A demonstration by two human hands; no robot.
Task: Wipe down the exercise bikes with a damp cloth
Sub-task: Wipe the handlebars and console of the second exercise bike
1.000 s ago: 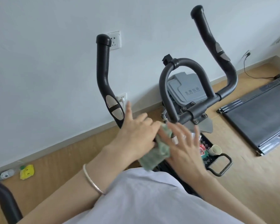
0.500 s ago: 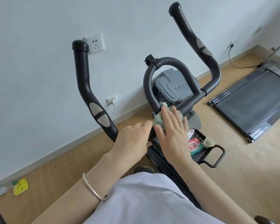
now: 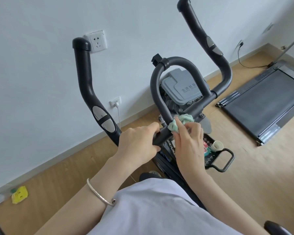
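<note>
The exercise bike's black handlebars fill the middle of the view, with a curved inner loop bar [image 3: 157, 92] and two upright grips [image 3: 85, 82]. My left hand [image 3: 139, 143] grips the low crossbar just left of the loop's base. My right hand [image 3: 188, 141] pinches a crumpled pale green cloth [image 3: 180, 123] and holds it against the loop bar where it meets the crossbar. A grey console [image 3: 182, 89] sits behind the loop.
A black tray [image 3: 215, 156] on the floor under the bars holds a small cup [image 3: 217, 145] and a red packet. A treadmill [image 3: 261, 102] lies at the right. White wall with sockets [image 3: 97, 40] behind; a yellow item [image 3: 19, 195] on the floor at left.
The cloth went from between both hands up onto the base of the loop bar under my right hand, whose fingers now curl round it. My left hand settled on the crossbar.
</note>
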